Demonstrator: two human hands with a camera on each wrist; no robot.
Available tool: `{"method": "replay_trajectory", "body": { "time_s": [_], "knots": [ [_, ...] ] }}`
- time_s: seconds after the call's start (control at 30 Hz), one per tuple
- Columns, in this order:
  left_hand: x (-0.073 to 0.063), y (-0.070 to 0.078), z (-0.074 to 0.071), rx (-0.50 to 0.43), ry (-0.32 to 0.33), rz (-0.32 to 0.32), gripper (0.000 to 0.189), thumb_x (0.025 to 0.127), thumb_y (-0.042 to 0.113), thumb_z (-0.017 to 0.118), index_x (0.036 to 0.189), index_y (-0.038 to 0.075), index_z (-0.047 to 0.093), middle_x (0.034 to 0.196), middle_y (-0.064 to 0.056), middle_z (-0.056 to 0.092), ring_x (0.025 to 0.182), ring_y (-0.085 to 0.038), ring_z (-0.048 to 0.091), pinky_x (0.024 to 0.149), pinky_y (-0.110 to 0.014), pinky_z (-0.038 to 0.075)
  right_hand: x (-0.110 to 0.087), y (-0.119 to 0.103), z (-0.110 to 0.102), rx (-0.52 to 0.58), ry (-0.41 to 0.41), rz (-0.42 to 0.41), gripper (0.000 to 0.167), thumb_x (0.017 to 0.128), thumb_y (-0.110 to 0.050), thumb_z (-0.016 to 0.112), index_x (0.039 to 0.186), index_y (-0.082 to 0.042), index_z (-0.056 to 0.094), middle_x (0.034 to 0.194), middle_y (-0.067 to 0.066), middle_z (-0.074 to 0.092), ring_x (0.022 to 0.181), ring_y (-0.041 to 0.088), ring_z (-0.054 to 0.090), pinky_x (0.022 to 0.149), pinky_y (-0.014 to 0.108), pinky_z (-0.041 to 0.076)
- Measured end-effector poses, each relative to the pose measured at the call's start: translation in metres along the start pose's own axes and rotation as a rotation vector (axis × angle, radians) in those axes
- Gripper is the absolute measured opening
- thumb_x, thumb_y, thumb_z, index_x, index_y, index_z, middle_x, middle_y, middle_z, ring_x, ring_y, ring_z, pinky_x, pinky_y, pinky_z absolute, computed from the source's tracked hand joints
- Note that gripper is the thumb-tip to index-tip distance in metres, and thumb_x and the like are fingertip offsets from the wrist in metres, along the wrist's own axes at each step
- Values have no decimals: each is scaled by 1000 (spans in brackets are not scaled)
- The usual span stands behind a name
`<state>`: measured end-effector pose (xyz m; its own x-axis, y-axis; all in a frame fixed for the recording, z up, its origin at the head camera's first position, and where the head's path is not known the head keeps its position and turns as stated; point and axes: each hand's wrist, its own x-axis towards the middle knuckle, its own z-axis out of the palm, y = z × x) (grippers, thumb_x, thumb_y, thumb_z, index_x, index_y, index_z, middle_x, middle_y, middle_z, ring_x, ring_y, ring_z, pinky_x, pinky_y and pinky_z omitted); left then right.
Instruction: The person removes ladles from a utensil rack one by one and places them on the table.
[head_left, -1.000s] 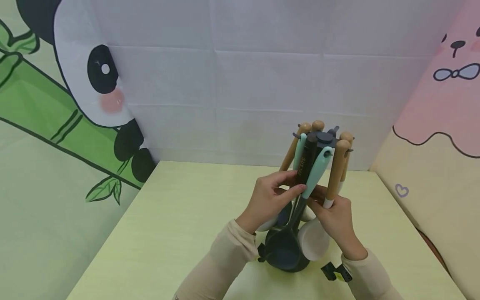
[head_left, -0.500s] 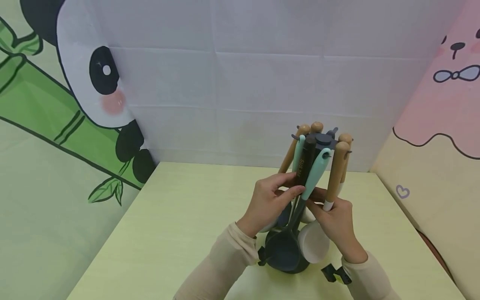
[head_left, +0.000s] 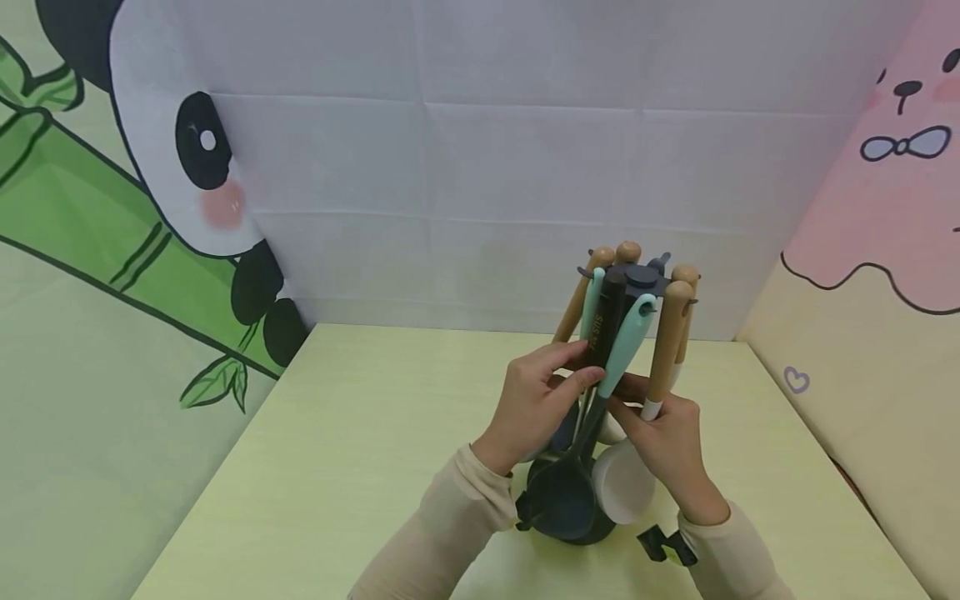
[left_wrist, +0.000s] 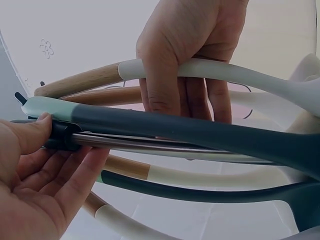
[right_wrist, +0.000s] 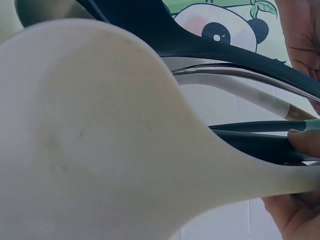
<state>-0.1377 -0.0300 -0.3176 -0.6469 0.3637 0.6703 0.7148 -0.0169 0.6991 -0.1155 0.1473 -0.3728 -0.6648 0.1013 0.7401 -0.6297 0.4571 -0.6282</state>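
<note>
A dark utensil stand (head_left: pixel 641 277) carries several hanging kitchen utensils. My left hand (head_left: pixel 528 396) pinches the black handle (head_left: pixel 604 321) of a steel-shafted utensil between thumb and fingers; its head is mostly hidden. Just in front hangs a dark ladle (head_left: pixel 566 496) with a mint handle (head_left: pixel 628 342). Reaching in among the utensils, my right hand (head_left: pixel 671 442) passes behind a white ladle (head_left: pixel 624 482) with a wooden handle (head_left: pixel 667 342). Its thumb (right_wrist: pixel 306 142) lies on a dark upright bar (right_wrist: pixel 265 147) in the right wrist view, apparently the stand's pole, with fingers curled around below.
All of this stands on a pale yellow table (head_left: pixel 375 433), right of its middle. A white cloth wall (head_left: pixel 487 167) closes off the back, and printed panels flank both sides. Small black pieces (head_left: pixel 666 546) sit by the right sleeve.
</note>
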Motion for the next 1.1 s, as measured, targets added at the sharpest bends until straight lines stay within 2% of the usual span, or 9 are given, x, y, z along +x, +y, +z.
{"method": "replay_trajectory", "body": {
  "time_s": [0.13,0.27,0.4,0.53,0.67,0.8,0.87,0.97,1.1],
  "knots": [
    [0,3,-2,-1,1,8,31,92,3,70,121,-7,67,103,-17,69,95,-24,69,71,-24,58,0,-3,0,-16,-4,11,24,77,16,72,99,6,75,88,18,74,80,-6,67,71,13,53],
    [0,4,-2,-4,0,11,32,91,2,70,122,-8,66,104,-18,69,96,-24,69,71,-24,58,0,-4,-4,7,-18,5,27,76,15,74,102,6,74,93,7,75,82,-3,68,71,14,54],
    [-1,5,-3,10,-1,18,33,91,2,70,123,-8,65,105,-18,69,96,-24,69,72,-23,58,3,-9,-15,39,8,-54,34,72,17,75,105,8,72,92,3,75,82,-1,70,70,14,54],
    [-1,7,-4,22,9,24,34,91,1,70,122,-9,65,104,-19,69,95,-25,69,72,-23,58,13,-20,-29,79,121,-156,26,76,9,77,100,15,69,87,-2,74,77,-2,68,70,13,53],
    [-1,8,-5,27,16,18,35,90,1,71,122,-11,65,104,-20,69,94,-27,68,71,-23,58,31,-36,-37,208,304,-271,31,82,-3,78,93,23,64,83,-4,72,72,2,67,72,13,53],
    [-1,10,-6,37,16,15,36,90,1,71,123,-11,64,105,-20,69,94,-29,68,71,-22,58,54,-49,-41,288,388,-349,37,81,-5,79,97,24,62,94,6,70,87,13,65,82,19,52],
    [-2,11,-6,43,16,18,36,90,1,71,123,-11,64,105,-20,70,93,-28,68,70,-22,57,65,-52,-45,267,330,-329,44,82,-9,78,108,21,60,109,8,68,104,19,61,91,24,49],
    [-2,11,-7,48,16,24,35,90,1,70,122,-12,64,104,-20,70,92,-27,68,69,-22,57,79,-53,-50,230,154,-243,53,87,-11,72,130,13,54,133,7,58,128,23,49,106,32,40],
    [-4,12,-7,43,17,25,34,90,0,70,122,-12,64,104,-20,70,90,-27,68,69,-23,58,93,-55,-53,284,-68,-91,57,94,-13,63,146,-1,46,148,6,48,140,22,38,115,35,30]
  ]
}}
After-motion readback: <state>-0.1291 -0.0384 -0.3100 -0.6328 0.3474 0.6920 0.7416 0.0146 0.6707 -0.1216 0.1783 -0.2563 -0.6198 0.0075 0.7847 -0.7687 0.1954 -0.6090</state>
